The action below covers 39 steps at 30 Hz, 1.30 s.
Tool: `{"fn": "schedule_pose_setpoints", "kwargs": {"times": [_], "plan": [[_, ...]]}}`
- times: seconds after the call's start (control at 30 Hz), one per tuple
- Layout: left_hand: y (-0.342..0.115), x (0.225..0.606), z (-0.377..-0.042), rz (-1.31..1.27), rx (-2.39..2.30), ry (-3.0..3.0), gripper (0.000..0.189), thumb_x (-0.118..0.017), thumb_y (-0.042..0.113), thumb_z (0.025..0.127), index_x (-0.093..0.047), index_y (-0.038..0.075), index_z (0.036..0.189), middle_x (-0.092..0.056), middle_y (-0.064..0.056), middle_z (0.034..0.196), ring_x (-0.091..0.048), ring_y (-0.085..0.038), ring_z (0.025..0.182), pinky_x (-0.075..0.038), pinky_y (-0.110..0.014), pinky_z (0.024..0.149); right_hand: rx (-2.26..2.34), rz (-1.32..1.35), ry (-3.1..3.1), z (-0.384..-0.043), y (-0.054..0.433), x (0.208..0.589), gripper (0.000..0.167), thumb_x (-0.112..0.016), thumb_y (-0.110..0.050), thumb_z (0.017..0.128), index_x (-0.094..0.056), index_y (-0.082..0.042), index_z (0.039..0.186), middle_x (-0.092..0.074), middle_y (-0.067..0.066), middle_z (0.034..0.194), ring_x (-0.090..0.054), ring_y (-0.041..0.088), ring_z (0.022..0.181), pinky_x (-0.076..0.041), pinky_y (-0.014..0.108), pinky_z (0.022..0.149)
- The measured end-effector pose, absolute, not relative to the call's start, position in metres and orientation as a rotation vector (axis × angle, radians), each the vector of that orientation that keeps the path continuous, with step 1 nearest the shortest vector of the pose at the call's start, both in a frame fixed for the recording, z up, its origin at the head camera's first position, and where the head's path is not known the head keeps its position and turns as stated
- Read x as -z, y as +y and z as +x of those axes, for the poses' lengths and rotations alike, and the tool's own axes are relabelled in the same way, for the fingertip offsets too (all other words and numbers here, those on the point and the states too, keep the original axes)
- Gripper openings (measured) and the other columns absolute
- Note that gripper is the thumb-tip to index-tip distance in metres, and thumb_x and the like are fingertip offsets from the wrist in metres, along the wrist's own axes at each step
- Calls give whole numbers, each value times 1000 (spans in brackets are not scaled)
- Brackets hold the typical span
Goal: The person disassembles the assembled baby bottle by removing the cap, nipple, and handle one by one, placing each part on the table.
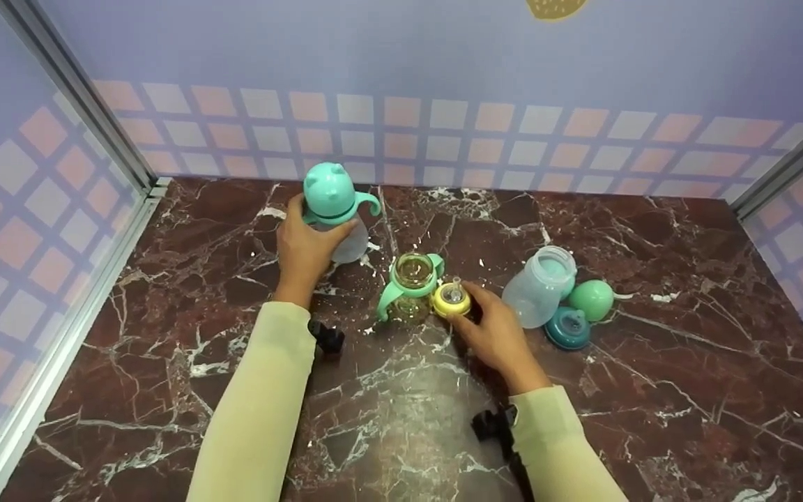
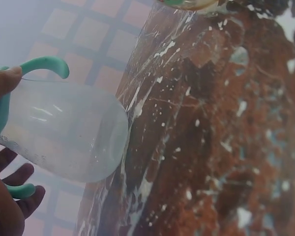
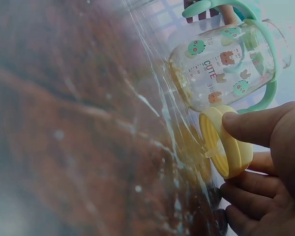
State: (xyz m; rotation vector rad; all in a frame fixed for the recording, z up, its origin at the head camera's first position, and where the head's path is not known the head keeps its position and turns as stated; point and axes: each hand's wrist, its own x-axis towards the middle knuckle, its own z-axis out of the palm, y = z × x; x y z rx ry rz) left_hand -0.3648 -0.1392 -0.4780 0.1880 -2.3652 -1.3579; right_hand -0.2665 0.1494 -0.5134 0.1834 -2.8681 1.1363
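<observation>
At the back left, my left hand (image 1: 304,247) grips a frosted baby bottle (image 2: 73,125) around its neck. This bottle wears a turquoise domed cap (image 1: 329,189) and two turquoise handles. Its base meets the marble tabletop in the left wrist view. My right hand (image 1: 493,329) pinches a yellow bottle collar (image 3: 229,142) with a clear nipple (image 1: 456,290) pointing up, low over the tabletop. Just left of that collar stands an uncapped clear bottle (image 3: 211,69) with light green handles and printed cartoon figures.
On the right, an uncapped frosted bottle (image 1: 523,296) stands tilted in view. Beside it lie a green domed cap (image 1: 591,300) and a teal collar with a nipple (image 1: 569,331). A tiled-pattern wall (image 1: 401,132) bounds the marble tabletop (image 1: 387,418) at the back.
</observation>
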Motion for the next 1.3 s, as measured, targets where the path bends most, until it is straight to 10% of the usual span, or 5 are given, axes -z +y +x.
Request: {"fn": "schedule_pose_setpoints", "kwargs": {"times": [1.3], "plan": [[-156, 448, -283, 31, 1505, -2142, 85, -94, 43, 55, -58, 11, 126, -65, -4, 124, -59, -17, 117, -45, -34, 104, -1144, 205, -2840, -262, 146, 503, 66, -71, -27, 85, -47, -2, 141, -53, 23, 137, -51, 40, 126, -38, 51, 109]]}}
